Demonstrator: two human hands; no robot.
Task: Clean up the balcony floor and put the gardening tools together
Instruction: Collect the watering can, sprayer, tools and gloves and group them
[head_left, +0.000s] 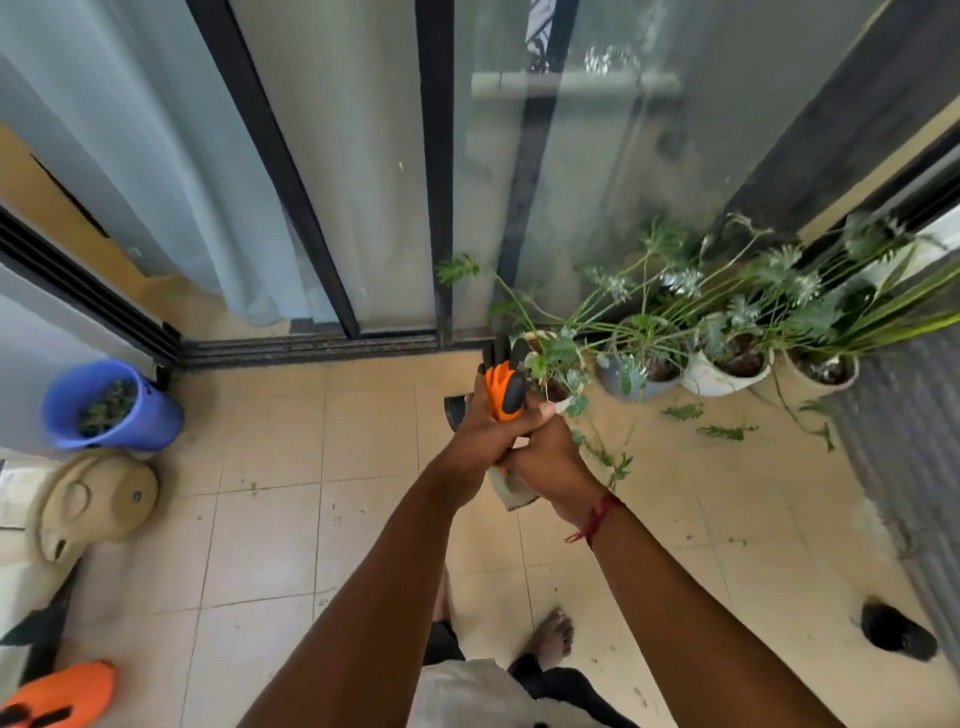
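Both my hands meet over the middle of the tiled balcony floor. My left hand grips an orange gardening glove with black claw tips. My right hand holds the glove's grey cuff from below. Cut green leaves lie loose on the tiles near the pots. A blue bucket with green plant scraps in it stands at the far left.
Several potted plants line the glass at the right. A beige overturned pot lies at left, an orange shoe at bottom left, a black sandal at right. My bare feet stand below.
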